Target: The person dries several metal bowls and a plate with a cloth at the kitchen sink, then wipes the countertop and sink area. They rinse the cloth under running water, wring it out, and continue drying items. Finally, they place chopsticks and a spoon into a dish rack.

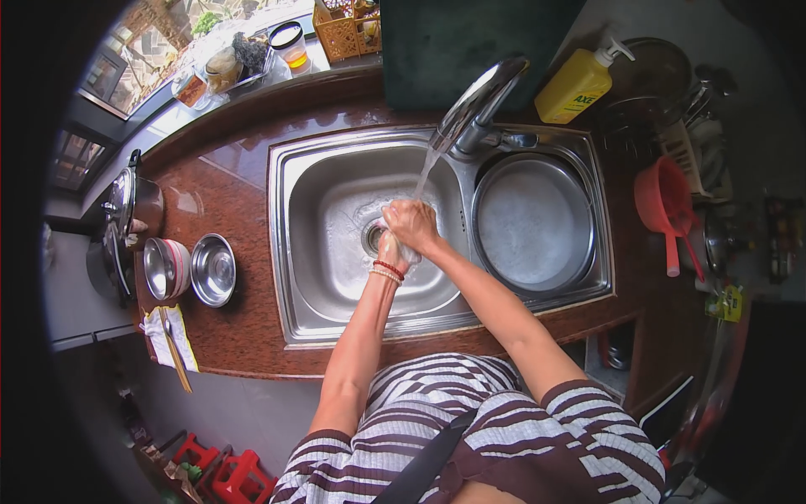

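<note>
Water runs from the chrome faucet (463, 107) over both hands, which meet above the drain of the left basin of the stainless steel sink (327, 189). My right hand (412, 223), its fingers curled, lies over the fingers of my left hand (393, 249). Something pale and wet, either a cloth or foam, shows between and under them; I cannot tell which. A red bead bracelet and a pale one circle my left wrist. In the right basin sits a large round metal pot (532, 223) of cloudy, foamy water.
Metal bowls (214, 271) and a white cloth (167, 340) with chopsticks lie on the left counter, beside a pressure cooker (141, 201). A yellow soap bottle (573, 88) stands behind the right basin. To the right are a red plastic dipper (661, 195) and a dish rack (686, 157).
</note>
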Demonstrator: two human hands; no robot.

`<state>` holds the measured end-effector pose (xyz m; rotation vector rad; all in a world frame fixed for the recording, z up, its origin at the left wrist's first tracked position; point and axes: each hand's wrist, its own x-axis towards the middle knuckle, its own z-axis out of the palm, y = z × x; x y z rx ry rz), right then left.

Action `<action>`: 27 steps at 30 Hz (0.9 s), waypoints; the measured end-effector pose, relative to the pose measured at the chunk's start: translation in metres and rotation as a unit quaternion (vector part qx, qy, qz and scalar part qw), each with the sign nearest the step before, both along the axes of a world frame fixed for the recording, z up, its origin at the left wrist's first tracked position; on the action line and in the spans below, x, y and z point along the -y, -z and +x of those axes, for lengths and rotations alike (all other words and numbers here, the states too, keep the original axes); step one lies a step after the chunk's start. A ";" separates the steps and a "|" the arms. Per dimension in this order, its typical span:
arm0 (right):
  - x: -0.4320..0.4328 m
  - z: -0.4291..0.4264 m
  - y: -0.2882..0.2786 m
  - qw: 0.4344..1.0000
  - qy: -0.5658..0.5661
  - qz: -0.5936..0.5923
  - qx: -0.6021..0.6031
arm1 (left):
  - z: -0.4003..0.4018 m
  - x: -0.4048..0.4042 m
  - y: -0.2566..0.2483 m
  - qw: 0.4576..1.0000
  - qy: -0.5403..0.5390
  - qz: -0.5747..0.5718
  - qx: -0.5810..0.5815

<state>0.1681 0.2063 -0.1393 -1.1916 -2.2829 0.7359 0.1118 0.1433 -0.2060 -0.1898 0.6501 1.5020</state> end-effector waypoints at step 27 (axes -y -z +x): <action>-0.015 0.073 0.009 0.662 -0.009 -0.640 -0.389 | -0.032 -0.008 -0.073 0.920 0.097 0.020 -0.380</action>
